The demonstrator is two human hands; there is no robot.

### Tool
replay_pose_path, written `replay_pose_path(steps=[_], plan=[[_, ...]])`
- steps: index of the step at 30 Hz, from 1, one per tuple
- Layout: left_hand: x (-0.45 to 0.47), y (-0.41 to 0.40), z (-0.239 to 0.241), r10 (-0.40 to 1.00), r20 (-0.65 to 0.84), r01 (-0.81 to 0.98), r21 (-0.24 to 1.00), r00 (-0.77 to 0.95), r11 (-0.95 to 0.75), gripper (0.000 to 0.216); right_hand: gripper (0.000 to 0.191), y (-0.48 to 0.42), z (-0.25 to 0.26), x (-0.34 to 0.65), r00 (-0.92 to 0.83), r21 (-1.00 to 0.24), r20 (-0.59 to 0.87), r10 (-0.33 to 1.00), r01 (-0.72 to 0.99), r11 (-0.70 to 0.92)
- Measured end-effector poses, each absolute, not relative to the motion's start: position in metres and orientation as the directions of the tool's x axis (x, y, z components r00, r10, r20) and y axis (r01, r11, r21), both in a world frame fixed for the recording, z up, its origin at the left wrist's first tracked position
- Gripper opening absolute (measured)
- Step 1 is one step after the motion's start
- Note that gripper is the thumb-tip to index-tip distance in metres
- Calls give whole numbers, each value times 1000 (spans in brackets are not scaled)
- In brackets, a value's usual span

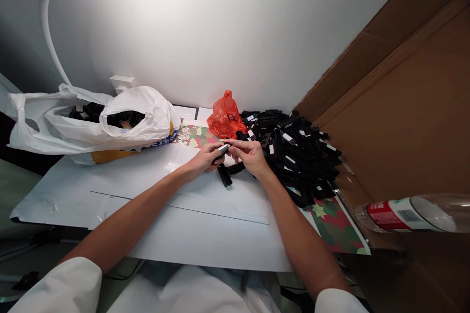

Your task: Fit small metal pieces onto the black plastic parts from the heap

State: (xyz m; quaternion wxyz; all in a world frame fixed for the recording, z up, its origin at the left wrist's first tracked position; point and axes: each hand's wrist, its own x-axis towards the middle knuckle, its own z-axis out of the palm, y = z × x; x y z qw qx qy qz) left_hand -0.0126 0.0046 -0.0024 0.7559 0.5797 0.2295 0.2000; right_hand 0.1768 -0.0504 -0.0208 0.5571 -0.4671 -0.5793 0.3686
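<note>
Between both hands (pixel 229 154), small silver-tipped black part (pixel 222 149)

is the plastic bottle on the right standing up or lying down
Lying down. The plastic bottle rests on its side by the cardboard, its red label sideways.

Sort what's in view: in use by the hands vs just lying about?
In use: left hand and right hand hold a small silver-tipped piece; black part just below; heap of black parts.
Lying about: white bag, orange bag, bottle, lamp.
</note>
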Motion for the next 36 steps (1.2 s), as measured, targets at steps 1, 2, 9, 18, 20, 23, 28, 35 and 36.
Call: replay_pose_path(steps=[1, 2, 9, 18, 20, 23, 28, 35, 36], plan=[[-13, 4, -2, 566, -115, -34, 969, 817, 246, 56, 53, -51, -20, 177, 58, -948, 301, 952, 124, 292], [-13, 4, -1, 563, -113, -33, 969, 818, 243, 56, 52, -51, -20, 176, 60, -949, 301, 952, 118, 293], [-14, 3, 2, 568, -114, -40, 967, 815, 252, 53, 53, -53, -17, 175, 68, -947, 305, 950, 123, 296], [-12, 2, 2, 584, -117, -39, 968, 803, 247, 59, 51, -53, -17, 176, 57, -950, 296, 953, 122, 288], [-12, 1, 2, 589, -111, -39, 971, 801, 236, 60, 50, -54, -16, 176, 53, -951, 296, 954, 109, 289], [-12, 2, 2, 593, -101, -37, 976, 799, 217, 61, 48, -54, -15, 175, 50, -952, 295, 954, 106, 288], [-12, 4, -2, 579, -87, -48, 976, 811, 215, 58, 47, -53, -16, 174, 51, -948, 305, 951, 109, 299], [-13, 5, -3, 570, -105, -42, 970, 815, 240, 57, 41, -54, -14, 173, 36, -946, 320, 947, 66, 318], [-13, 5, -3, 571, -104, -44, 970, 814, 240, 57, 41, -54, -14, 173, 35, -946, 320, 947, 71, 317]])
